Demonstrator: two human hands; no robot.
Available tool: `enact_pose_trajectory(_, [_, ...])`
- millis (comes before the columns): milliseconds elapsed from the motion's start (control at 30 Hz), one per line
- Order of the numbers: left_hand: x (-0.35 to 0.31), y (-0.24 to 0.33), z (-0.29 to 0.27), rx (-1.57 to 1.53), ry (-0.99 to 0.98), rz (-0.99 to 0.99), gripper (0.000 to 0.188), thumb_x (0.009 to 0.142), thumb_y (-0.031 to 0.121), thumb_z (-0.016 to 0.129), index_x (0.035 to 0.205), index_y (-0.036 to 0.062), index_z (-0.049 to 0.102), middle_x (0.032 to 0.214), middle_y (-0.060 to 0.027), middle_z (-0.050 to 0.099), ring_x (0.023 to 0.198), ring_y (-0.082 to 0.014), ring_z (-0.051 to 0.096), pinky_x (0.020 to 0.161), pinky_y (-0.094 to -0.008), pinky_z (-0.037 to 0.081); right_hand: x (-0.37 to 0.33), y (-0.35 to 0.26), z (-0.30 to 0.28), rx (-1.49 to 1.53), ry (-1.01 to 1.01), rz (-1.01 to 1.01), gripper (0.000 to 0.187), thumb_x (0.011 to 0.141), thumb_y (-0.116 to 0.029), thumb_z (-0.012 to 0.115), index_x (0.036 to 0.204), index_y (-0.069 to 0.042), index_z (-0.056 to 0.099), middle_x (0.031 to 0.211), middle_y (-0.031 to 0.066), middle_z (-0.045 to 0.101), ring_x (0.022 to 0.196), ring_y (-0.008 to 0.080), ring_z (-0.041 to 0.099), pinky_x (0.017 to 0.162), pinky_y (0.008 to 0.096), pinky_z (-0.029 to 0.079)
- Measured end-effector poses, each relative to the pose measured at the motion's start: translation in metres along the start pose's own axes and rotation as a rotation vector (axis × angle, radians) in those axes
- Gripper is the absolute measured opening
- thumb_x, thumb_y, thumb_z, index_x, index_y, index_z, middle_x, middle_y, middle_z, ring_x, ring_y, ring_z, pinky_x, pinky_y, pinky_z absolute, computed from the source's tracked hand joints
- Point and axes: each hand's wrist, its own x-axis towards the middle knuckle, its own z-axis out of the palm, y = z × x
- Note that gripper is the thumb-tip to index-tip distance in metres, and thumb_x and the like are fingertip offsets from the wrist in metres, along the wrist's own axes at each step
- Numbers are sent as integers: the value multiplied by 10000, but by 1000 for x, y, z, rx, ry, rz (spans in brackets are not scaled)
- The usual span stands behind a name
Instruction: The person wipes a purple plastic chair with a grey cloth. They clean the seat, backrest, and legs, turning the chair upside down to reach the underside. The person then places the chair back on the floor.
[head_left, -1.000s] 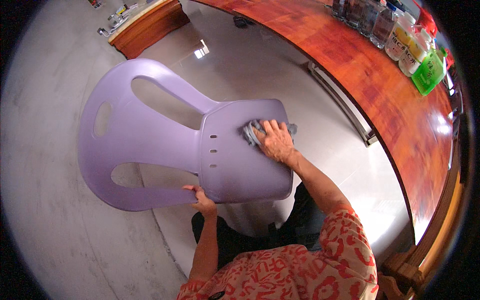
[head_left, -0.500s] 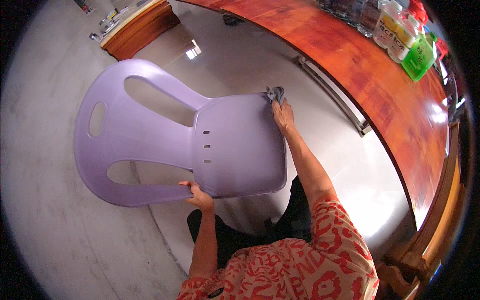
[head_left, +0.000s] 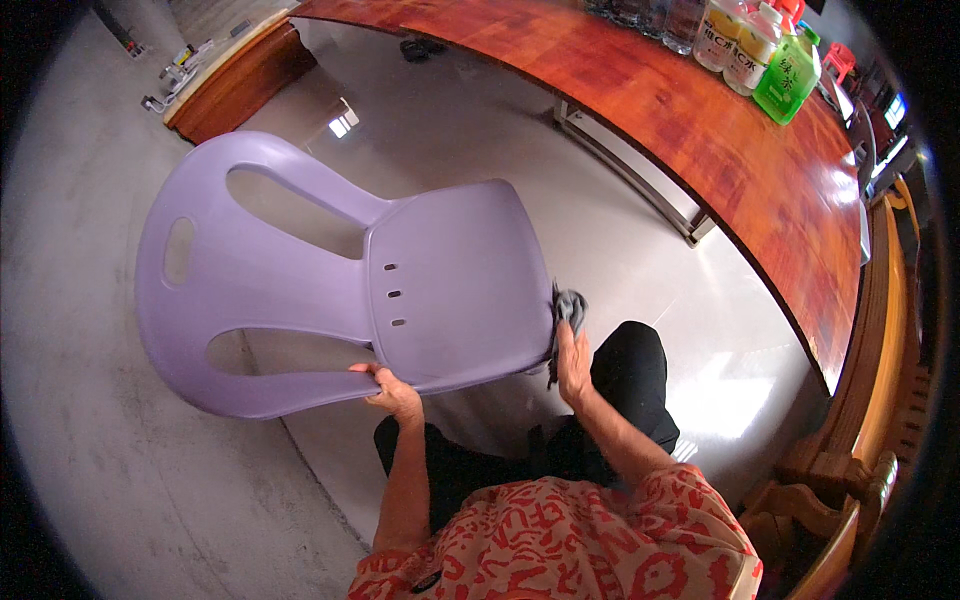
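A pale purple plastic chair (head_left: 460,270) is in front of me, its backrest with a slot handle pointing left and its seat on the right. My left hand (head_left: 395,394) is closed on the chair's near armrest, where it meets the seat. At the seat's front edge, on the right, my right hand (head_left: 574,365) presses a grey cloth (head_left: 570,308) against the rim. Part of the cloth hangs down beside the seat's near corner. The chair's legs are hidden under the seat.
A long reddish-brown wooden table (head_left: 660,130) curves along the far right, with a metal leg (head_left: 640,175) below. Several bottles stand on it, including a green one (head_left: 788,78). A wooden chair (head_left: 830,520) is at the lower right. A brown wooden piece (head_left: 240,90) lies far left.
My right hand and the cloth have moved from the seat's far front corner toward me, along the front edge to near its near corner. My left hand keeps its hold.
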Motion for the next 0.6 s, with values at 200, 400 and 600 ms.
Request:
enact_pose_trajectory(200, [1, 3, -6, 37, -70, -14, 383, 707, 83, 466, 1071, -34, 483, 927, -69, 455, 834, -202, 457, 851, -314, 370, 0, 3, 1, -283, -39, -103, 454, 925, -257, 429, 1319, -51, 338, 1241, 341, 301, 1116, 487, 373, 986, 497, 317])
enact_pose_trajectory(400, [1, 6, -9, -67, -126, -57, 371, 721, -18, 426, 1090, 8, 400, 962, -41, 394, 846, -156, 414, 868, -284, 351, 111, -3, 16, -353, -183, -310, 521, 907, -312, 448, 1312, -5, 338, 1188, 375, 407, 1085, 526, 399, 964, 514, 336])
enact_pose_trajectory(600, [1, -12, -17, -17, -58, -44, 425, 779, -8, 436, 1198, 30, 375, 1060, -58, 411, 906, -151, 432, 877, -295, 358, 203, -25, 53, -460, -217, -294, 583, 894, -295, 438, 1364, 7, 272, 1265, 323, 398, 1142, 497, 384, 976, 494, 346])
